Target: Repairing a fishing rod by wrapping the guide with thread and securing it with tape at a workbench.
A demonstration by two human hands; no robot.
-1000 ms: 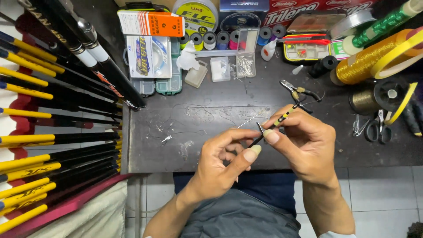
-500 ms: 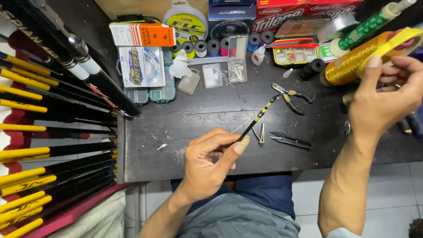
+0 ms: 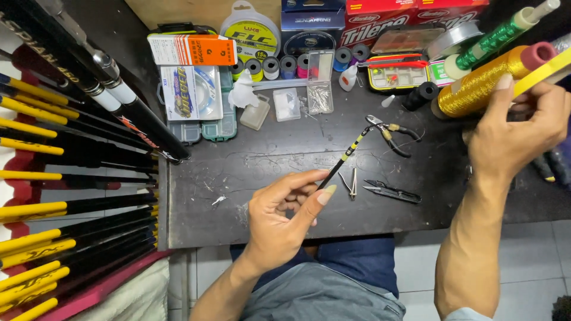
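My left hand (image 3: pixel 284 211) pinches a thin black rod section with yellow bands (image 3: pixel 345 156), its tip pointing up and right over the dark workbench (image 3: pixel 262 172). My right hand (image 3: pixel 516 135) is far right, fingers curled around something next to a big spool of gold thread (image 3: pixel 476 89); a yellow strip (image 3: pixel 550 71) crosses above the knuckles. What the right hand grips is hidden. Small black snips (image 3: pixel 392 191) and a metal clip tool (image 3: pixel 351 181) lie between the hands. Pliers (image 3: pixel 389 132) rest beyond the rod tip.
Black and yellow fishing rods (image 3: pixel 65 166) fill the left side. Line spools (image 3: pixel 250 27), small thread bobbins (image 3: pixel 285 65), clear tackle boxes (image 3: pixel 199 101) and boxed line (image 3: pixel 380 21) crowd the back of the bench. A green thread spool (image 3: pixel 499 32) stands at the far right.
My right hand let go of the rod section and reached right to the gold thread spool. The left hand still holds the rod section. Snips now lie uncovered on the bench.
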